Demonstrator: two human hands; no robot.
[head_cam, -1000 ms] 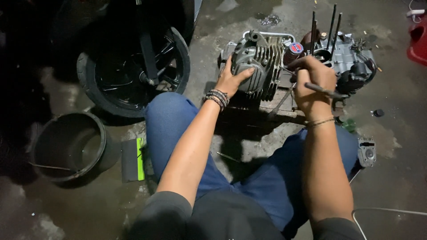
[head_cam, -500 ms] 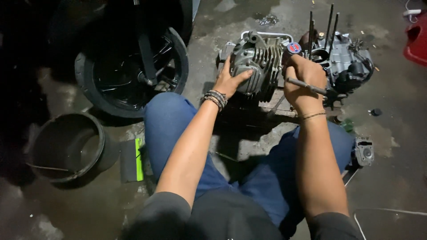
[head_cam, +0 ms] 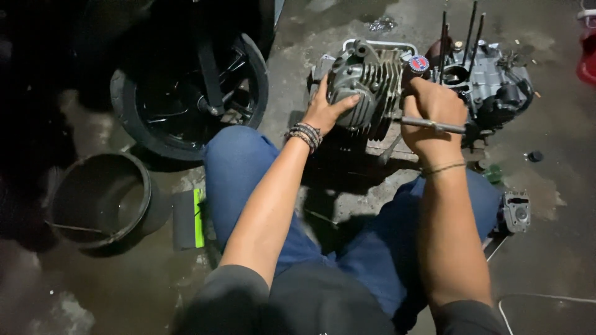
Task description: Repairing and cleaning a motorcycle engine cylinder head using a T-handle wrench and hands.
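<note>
I am bracing the finned engine cylinder (head_cam: 366,93) on the floor with my left hand (head_cam: 326,111) spread against its side, while my right hand (head_cam: 434,115) is clenching a metal tool handle (head_cam: 434,126) beside it. The cylinder looks heavy, rigid and greasy; its fins are probably giving the surest grip.

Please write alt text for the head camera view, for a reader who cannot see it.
A seated person's left hand steadies a finned engine cylinder on the floor while the right hand grips a metal tool. An engine case, wheel and bucket lie nearby.
</note>
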